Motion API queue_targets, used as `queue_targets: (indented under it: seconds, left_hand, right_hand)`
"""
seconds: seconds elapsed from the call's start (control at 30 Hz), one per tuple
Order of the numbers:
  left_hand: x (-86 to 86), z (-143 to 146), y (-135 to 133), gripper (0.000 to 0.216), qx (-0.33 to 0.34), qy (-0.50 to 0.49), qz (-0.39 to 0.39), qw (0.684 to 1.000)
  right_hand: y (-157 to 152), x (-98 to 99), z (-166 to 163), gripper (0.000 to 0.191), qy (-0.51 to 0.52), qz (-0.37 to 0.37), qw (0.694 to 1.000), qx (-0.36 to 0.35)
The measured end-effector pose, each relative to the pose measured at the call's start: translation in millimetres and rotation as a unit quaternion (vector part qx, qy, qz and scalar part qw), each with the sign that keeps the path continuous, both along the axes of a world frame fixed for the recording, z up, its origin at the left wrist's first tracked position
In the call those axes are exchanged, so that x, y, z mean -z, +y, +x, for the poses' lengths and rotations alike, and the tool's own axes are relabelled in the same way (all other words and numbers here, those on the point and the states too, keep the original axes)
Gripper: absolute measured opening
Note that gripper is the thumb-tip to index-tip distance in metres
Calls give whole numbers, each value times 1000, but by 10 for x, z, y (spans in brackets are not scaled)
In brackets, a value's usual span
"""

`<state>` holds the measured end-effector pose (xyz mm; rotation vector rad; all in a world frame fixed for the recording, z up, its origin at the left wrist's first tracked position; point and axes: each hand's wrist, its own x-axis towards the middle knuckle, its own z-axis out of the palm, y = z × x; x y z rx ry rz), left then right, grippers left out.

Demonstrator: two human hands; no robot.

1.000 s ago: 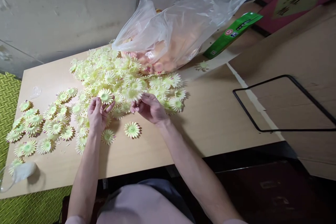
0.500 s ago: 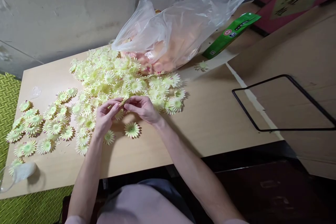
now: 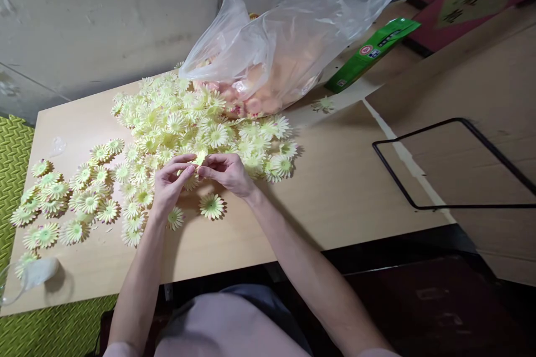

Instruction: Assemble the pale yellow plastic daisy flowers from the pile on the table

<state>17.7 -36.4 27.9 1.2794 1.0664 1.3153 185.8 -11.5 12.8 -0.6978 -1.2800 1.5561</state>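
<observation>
At the far left, green, ridged floor matting shows beside and below the pale, wood-coloured rectangular table; a translucent, whitish, rounded container lies at the table's near left corner; next to it, a loose group of pale yellow, many-petalled artificial flowers, some with purple-tinged tips, spreads across the left end; a small, clear, crumpled plastic scrap lies behind them; a grey, stained wall stands beyond the far edge.

Further right, a dense, pale yellow heap of the same flowers covers the middle of the table; the left hand is in front of it, thumb and forefinger pinching one pale yellow, petalled flower piece; that piece sits between the two hands, partly hidden by the fingertips; the right hand meets it from the other side, its thumb and forefinger pinching the same piece, its other fingers bent.

A single flower with a green centre lies flat on the table, nearer the person; a large, translucent plastic bag with peach and pink contents rests behind the heap; right of it stand a green, glossy, narrow packet, brown cardboard and a black, thin, four-sided frame.
</observation>
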Motion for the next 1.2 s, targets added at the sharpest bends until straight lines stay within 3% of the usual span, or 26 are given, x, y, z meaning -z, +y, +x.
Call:
queue_targets:
  seconds: [1.2]
  left_hand:
    - [-15,-1,-10,12,-2,32,25,999]
  right_hand:
    - [-42,-68,18,21,-9,-25,1000,-11]
